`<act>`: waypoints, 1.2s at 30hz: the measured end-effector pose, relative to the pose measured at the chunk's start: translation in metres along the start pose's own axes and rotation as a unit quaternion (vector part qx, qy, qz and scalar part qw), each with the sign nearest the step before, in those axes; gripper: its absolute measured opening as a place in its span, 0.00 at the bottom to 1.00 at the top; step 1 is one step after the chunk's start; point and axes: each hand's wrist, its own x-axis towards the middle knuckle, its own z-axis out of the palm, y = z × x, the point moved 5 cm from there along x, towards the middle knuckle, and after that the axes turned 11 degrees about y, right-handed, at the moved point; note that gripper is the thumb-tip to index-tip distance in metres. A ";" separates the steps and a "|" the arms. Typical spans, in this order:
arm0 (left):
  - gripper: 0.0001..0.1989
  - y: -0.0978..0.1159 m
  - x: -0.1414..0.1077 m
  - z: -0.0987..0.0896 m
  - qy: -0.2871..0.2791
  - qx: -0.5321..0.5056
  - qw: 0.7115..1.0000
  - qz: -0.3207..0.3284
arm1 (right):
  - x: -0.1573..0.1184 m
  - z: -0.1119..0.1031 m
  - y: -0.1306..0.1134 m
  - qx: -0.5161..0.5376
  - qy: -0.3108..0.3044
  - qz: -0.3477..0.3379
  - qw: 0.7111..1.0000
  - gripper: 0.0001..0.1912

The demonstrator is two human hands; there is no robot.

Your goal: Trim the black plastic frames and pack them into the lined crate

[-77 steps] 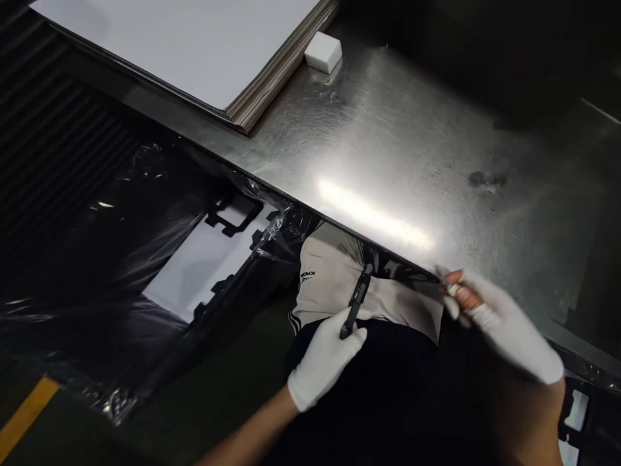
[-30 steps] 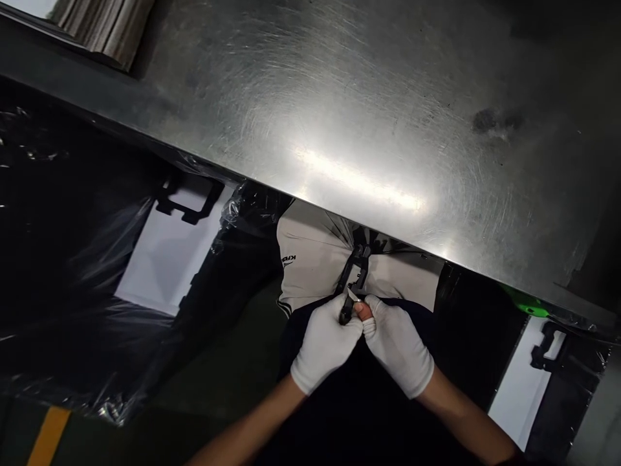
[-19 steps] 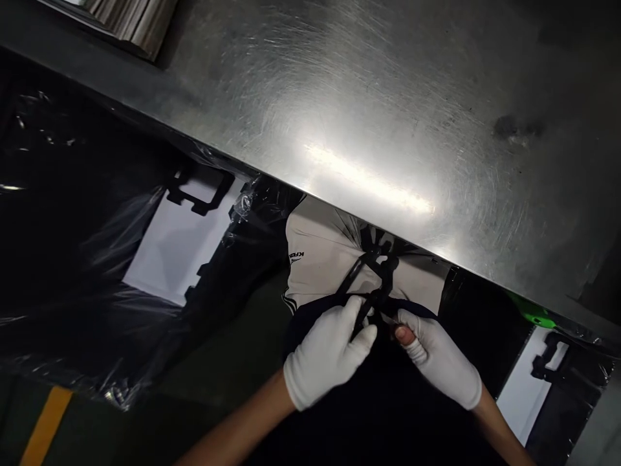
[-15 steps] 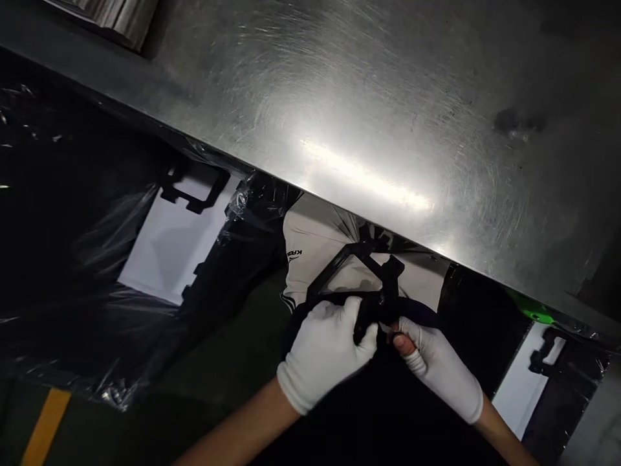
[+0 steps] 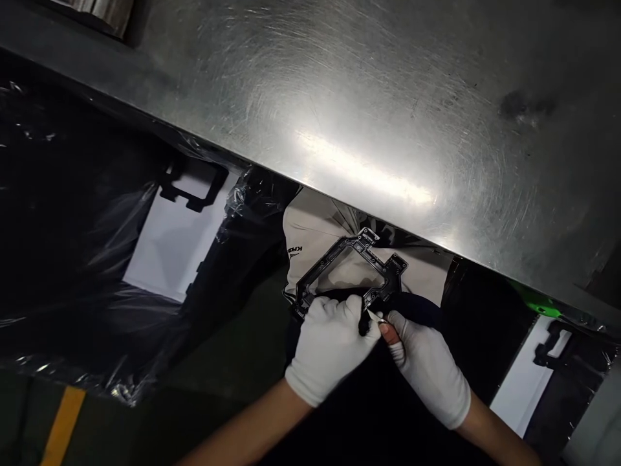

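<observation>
A black angular frame part (image 5: 330, 259) with an opening in its middle is held over my lap, below the metal table's edge. My left hand (image 5: 334, 343), in a white glove, is closed on the frame's lower side. The gloved right hand (image 5: 424, 362) has bare thumb and fingertip skin showing and pinches a small pointed blade (image 5: 375, 316). Its tip is at the frame's lower edge, close to my left thumb. Ridges and small holes show on the frame's upturned face.
A scratched metal table (image 5: 339, 97) spans the top. On the left, a similar black part (image 5: 196, 202) lies on a white sheet (image 5: 165, 249) amid black plastic. Another black part (image 5: 548, 349) and white sheet (image 5: 521, 382) are at the right.
The black frame has turned so its ridged face shows. My right hand has moved left, bringing the small blade to the frame near my left thumb.
</observation>
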 end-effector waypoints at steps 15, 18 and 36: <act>0.20 0.003 -0.003 0.001 0.003 0.054 0.998 0.032 | -0.001 0.006 0.006 0.039 0.000 0.041 0.998 0.34; 0.19 0.003 -0.004 0.004 0.004 0.046 0.998 0.037 | 0.000 0.008 0.007 0.064 -0.009 0.053 0.997 0.34; 0.23 0.017 0.002 0.000 0.018 0.055 0.998 0.011 | 0.005 0.002 0.010 0.092 0.029 0.052 0.994 0.33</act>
